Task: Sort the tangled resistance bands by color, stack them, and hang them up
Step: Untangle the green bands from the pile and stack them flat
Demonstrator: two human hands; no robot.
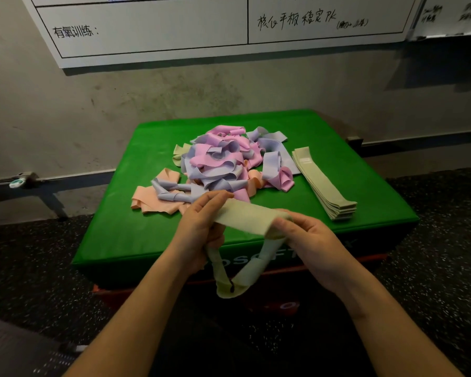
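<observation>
Left hand (201, 221): fingers curled over one end of a pale green resistance band (245, 216), thumb side up. Right hand (307, 240): thumb and fingers pinching the other end, band stretched flat between the two. Below both hands, the rest of the loop drooping in a twisted fold, with a small dark mark near the bottom, possibly a label. Just beyond the left hand, a tangled heap of pink, lilac and peach bands (223, 164), a couple of pale green ones poking out at its far left. Beyond the right hand and outward, a neat stack of pale green bands (321, 183), lying flat. All on a green padded box (136, 227). Farther off, a whiteboard (152, 25) on the wall.
</observation>
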